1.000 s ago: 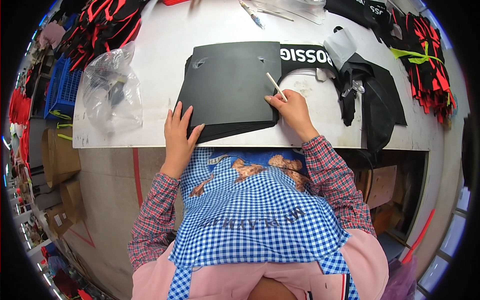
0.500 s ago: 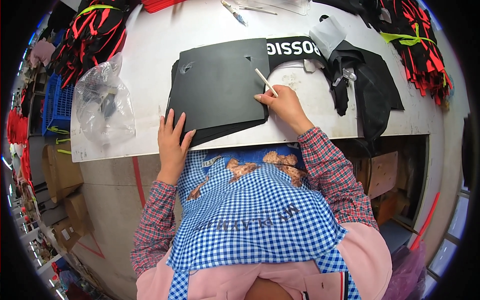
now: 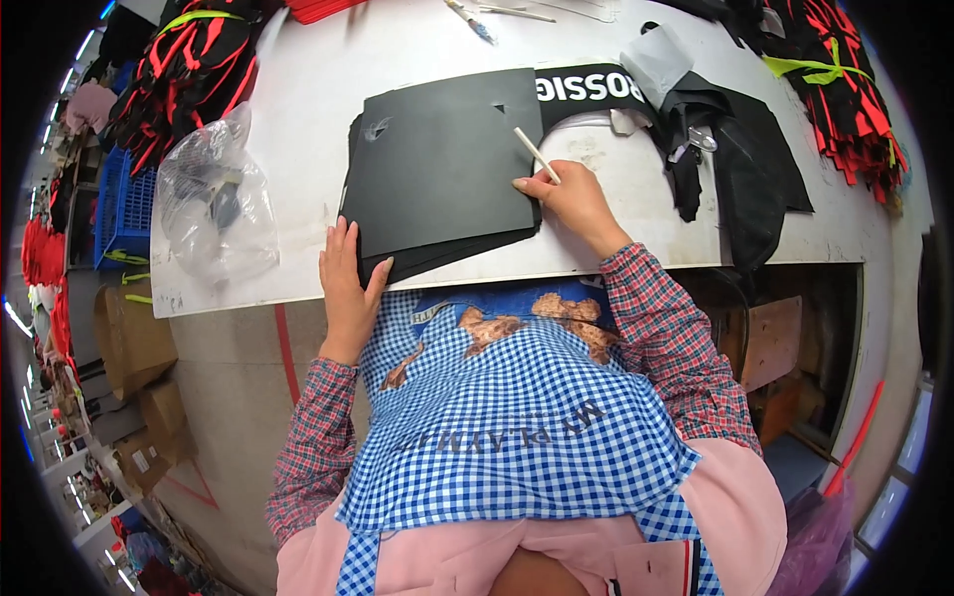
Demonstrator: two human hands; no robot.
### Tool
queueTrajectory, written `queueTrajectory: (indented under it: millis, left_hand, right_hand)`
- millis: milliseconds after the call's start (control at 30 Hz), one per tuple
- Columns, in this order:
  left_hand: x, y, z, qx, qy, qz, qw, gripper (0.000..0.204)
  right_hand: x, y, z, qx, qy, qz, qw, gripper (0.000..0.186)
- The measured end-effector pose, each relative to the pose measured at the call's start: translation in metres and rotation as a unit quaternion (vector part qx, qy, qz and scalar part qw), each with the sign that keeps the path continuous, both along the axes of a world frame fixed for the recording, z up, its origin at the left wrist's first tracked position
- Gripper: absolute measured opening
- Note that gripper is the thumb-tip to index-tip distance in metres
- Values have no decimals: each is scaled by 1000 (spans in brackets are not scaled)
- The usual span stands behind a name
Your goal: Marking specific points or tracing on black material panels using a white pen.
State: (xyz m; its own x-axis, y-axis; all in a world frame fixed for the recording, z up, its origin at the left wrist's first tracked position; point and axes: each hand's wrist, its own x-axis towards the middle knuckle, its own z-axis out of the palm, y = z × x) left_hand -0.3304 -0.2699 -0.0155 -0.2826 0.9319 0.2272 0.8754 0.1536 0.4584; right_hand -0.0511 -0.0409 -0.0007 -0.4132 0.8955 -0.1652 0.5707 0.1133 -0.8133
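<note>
**Hands on a stack of black sheets at the white surface**

At the far left, blue crates (image 3: 124,204) stand beside the white surface (image 3: 308,109), with red-and-black fabric pieces (image 3: 189,70) piled at its upper left corner. Just right of them a crumpled clear plastic bag (image 3: 214,204) lies near the surface's front edge. The left hand (image 3: 348,283) rests flat and open, fingers spread, on the lower left corner of the stack of black sheets (image 3: 442,169), holding nothing. The stack lies in the middle of the surface, its sheets fanned slightly at the front edge. The right hand (image 3: 571,199) rests at the stack's right edge, its fingers closed around a thin white stick-like marker (image 3: 537,155) that slants up and left over the top sheet. Right of it a black strip with white lettering (image 3: 596,87) curves behind a dark garment piece (image 3: 740,179). More red-and-black fabric (image 3: 845,89) is heaped at the far right.
</note>
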Motion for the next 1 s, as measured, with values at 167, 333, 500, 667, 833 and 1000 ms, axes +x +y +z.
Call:
queueTrajectory:
  millis: [167, 333, 500, 667, 833, 1000]
  left_hand:
    - [-6, -6, -2, -12, -46, -1, 999, 60]
    - [-6, -7, -6, -5, -35, -12, 999, 53]
    - [-4, -5, -1, 7, -40, -19, 999, 52]
    - [-3, 12, 11, 4, 52, -19, 998, 54]
    - [9, 66, 22, 47, 49, -31, 997, 54]
    - [13, 100, 8, 10, 86, -37, 996, 52]
  right_hand:
    - [1, 1, 5, -12, -19, -5, 1000, 39]
    - [0, 1, 3, -11, -26, -2, 1000, 38]
    - [2, 1, 2, -12, 1, -4, 1000, 38]
    - [2, 0, 2, -8, 3, 1, 1000, 38]
    - [3, -1, 1, 1, 6, -3, 1000, 38]
    - [2, -4, 4, -17, 13, -10, 1000, 41]
